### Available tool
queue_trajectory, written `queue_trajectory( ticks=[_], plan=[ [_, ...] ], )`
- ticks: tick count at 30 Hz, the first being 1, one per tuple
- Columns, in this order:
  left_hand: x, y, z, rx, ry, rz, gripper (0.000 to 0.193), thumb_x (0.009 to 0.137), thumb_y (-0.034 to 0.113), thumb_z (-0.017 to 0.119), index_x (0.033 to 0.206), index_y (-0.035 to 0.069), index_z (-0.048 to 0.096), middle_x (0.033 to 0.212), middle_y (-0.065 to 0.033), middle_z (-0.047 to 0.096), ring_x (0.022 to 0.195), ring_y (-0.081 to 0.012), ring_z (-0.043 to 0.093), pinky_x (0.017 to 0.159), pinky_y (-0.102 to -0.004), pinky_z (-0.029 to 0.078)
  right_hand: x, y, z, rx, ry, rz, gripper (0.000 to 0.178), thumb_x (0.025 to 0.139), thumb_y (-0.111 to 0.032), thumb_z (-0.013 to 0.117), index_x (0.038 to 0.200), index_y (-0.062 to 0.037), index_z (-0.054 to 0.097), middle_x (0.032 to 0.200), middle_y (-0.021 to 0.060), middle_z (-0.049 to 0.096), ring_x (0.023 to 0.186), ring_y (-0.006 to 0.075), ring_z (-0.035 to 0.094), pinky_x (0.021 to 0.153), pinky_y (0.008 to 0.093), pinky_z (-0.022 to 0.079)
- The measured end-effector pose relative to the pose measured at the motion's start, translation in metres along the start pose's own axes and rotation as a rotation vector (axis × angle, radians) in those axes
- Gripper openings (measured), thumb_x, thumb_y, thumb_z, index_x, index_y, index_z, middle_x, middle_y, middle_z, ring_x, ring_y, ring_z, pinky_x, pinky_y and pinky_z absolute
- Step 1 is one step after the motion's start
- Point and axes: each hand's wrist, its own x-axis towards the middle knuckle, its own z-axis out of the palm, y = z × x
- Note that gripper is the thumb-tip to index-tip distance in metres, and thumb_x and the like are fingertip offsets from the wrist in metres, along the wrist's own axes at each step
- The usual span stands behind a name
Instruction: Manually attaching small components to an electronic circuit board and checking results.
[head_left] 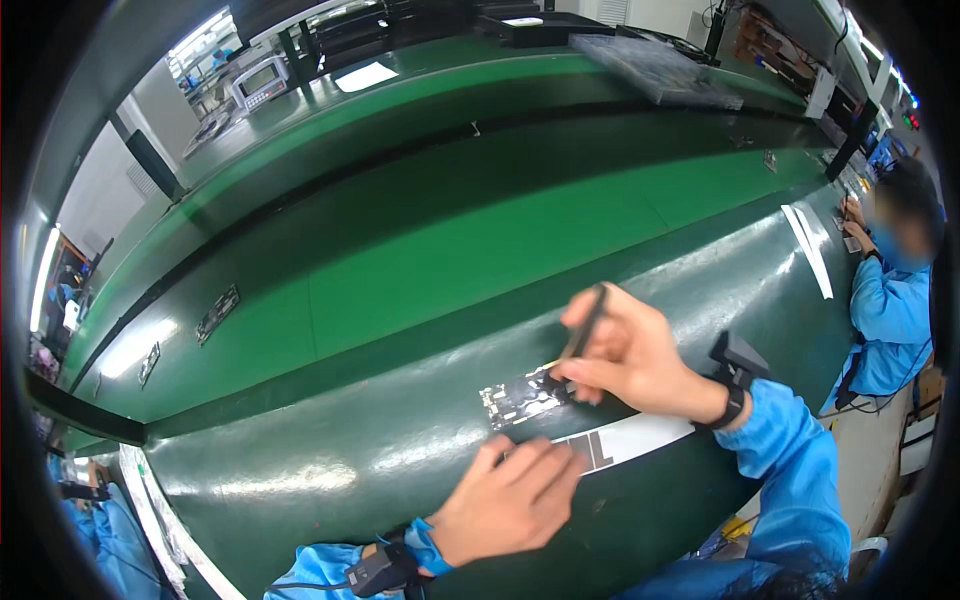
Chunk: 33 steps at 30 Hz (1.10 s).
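A small black-and-white circuit board (520, 399) lies on the green worktop in front of me. My right hand (630, 355) pinches a dark pair of tweezers (588, 325), with the tips down at the board's right end. Just below the board lies a white strip (650, 441) with dark rectangular pieces on its left part. My left hand (515, 495) rests palm down at the strip's left end, close to the board's near edge. Its fingers are slightly bent and apart, and partly cover the strip.
Other circuit boards (217, 314) lie on the green belt at left. White strips (808, 250) lie at right, beside a co-worker in blue (890, 290). Clear plastic trays (655, 72) and a scale-like device (262, 84) stand on the far ledge.
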Motion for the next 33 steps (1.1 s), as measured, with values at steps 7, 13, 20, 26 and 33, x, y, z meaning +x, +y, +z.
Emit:
queue_trajectory(
  ticks=[7, 13, 20, 26, 33],
  plan=[
    [-0.016, -0.058, -0.02, 0.097, 0.213, -0.13, 0.036, 0.068, 0.007, 0.071, 0.103, 0.003, 0.072, 0.109, -0.006, 0.067, 0.097, -0.0241, 0.062, 0.083, -0.0395, 0.045, 0.045, 0.016, 0.027, -0.023, -0.12, 0.107, 0.047, 0.091, 0.003, 0.07, 0.129, -0.0026, 0.043, 0.076, 0.0077, 0.066, 0.064, 0.0118, 0.067, 0.053, 0.0246, 0.052],
    [-0.017, -0.06, -0.024, 0.021, 0.147, -0.143, 0.036, 0.07, 0.009, 0.071, 0.105, 0.001, 0.071, 0.113, -0.0078, 0.067, 0.1, -0.0249, 0.062, 0.084, -0.0388, 0.046, 0.046, 0.013, 0.03, 0.02, -0.053, 0.115, 0.046, 0.091, 0.004, 0.07, 0.129, -0.0027, 0.044, 0.073, 0.0072, 0.066, 0.063, 0.0111, 0.067, 0.053, 0.0244, 0.052],
    [-0.017, -0.063, -0.025, -0.004, 0.122, -0.148, 0.037, 0.071, 0.009, 0.071, 0.107, 0.001, 0.071, 0.113, -0.0084, 0.067, 0.1, -0.0251, 0.061, 0.085, -0.0391, 0.045, 0.048, 0.015, 0.031, 0.02, -0.056, 0.118, 0.043, 0.092, 0.004, 0.07, 0.126, -0.003, 0.044, 0.073, 0.0073, 0.066, 0.063, 0.0116, 0.068, 0.053, 0.0242, 0.053],
    [-0.004, -0.052, -0.028, 0.057, 0.018, -0.162, 0.046, 0.072, 0.013, 0.07, 0.116, -0.001, 0.069, 0.115, -0.0107, 0.063, 0.103, -0.0268, 0.059, 0.09, -0.0434, 0.044, 0.032, 0.031, 0.03, -0.266, 0.098, -0.343, 0.041, 0.086, 0.001, 0.077, 0.117, 0.0003, 0.05, 0.077, 0.0092, 0.07, 0.067, 0.0124, 0.071, 0.057, 0.0242, 0.055],
    [-0.011, -0.052, -0.02, 0.114, 0.069, -0.114, 0.049, 0.071, 0.012, 0.07, 0.118, -0.002, 0.067, 0.114, -0.0114, 0.062, 0.102, -0.0281, 0.059, 0.091, -0.0454, 0.044, -0.046, -0.01, 0.003, 0.058, 0.111, -0.058, 0.039, 0.088, 0.01, 0.071, 0.12, 0.0012, 0.049, 0.096, 0.0162, 0.073, 0.079, 0.017, 0.072, 0.067, 0.0272, 0.059]
  ],
)
